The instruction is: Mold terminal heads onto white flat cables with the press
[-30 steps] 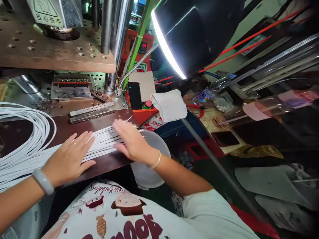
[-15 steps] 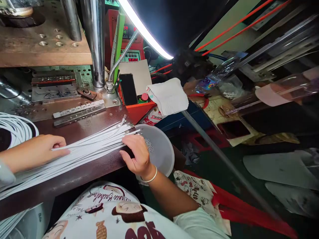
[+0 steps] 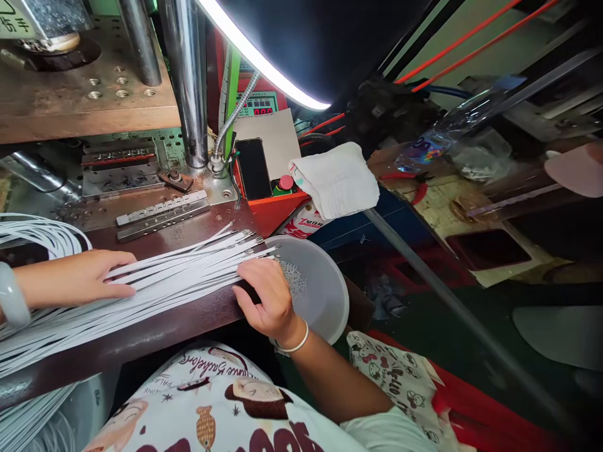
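A long bundle of flat white cables (image 3: 174,282) with metal-tipped ends lies across the dark bench edge. My left hand (image 3: 89,276) is around part of the bundle on the left, with strands running between its thumb and forefinger. Close to the metal tips, my right hand (image 3: 266,295) rests with curved fingers against the near side of the bundle. Its thumb stands apart from the fingers, and nothing shows between them. Just beyond the tips, a grey-white bucket (image 3: 327,301) holds small pale scraps.
A press with a thick metal plate (image 3: 89,116) stands back left, above a slotted metal strip (image 3: 162,208). A phone (image 3: 253,168) lies near a red button (image 3: 286,182). A ring lamp (image 3: 264,72) hangs overhead. A white cloth (image 3: 336,179) covers a bar end. Coiled cables (image 3: 51,232) sit left.
The view has shifted slightly, so most things appear farther right. My left thumb and forefinger look wider apart, with strands between them. My right hand stays by the cable tips.
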The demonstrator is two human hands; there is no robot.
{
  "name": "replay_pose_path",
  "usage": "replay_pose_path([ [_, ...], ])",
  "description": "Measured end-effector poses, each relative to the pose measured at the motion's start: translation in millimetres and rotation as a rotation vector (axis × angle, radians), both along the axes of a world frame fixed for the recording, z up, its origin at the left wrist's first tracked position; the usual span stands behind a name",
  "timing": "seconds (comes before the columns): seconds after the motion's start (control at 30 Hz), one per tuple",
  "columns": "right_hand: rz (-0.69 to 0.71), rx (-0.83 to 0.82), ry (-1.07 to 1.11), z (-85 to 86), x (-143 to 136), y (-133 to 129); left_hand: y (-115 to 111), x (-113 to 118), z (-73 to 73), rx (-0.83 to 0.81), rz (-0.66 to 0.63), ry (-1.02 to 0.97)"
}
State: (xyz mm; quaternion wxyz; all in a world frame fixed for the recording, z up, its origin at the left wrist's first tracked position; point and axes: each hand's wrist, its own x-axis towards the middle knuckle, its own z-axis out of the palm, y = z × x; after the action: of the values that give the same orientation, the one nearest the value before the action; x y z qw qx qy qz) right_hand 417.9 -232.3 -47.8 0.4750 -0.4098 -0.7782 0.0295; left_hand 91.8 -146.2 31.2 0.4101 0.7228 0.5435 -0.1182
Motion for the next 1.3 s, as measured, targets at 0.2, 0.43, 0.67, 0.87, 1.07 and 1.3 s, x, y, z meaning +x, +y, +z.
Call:
replay_pose_path([
  [0.2,0.007,0.0,-0.002,-0.2,-0.1,-0.2,8.4,2.5,21.6,-0.218,0.085,-0.16],
  [0.43,-0.018,0.025,-0.04,-0.9,-3.3,0.2,22.8,41.8,26.0,-0.368,0.264,-0.459],
  [0.67,-0.02,0.037,-0.043,-2.7,-3.4,0.4,34.0,55.1,1.0,-0.35,0.291,-0.33],
  [0.87,-0.017,0.042,-0.037,-3.5,-4.7,1.5,26.4,58.5,15.3,-0.261,0.318,-0.323],
  [1.07,-0.02,0.055,-0.044,-4.3,-3.4,-1.3,27.4,63.5,10.3,-0.24,0.262,-0.341],
  [1.3,0.079,-0.124,-0.02,32.8,-21.1,28.4,27.6,69.5,14.4,-0.194,0.217,-0.339],
])
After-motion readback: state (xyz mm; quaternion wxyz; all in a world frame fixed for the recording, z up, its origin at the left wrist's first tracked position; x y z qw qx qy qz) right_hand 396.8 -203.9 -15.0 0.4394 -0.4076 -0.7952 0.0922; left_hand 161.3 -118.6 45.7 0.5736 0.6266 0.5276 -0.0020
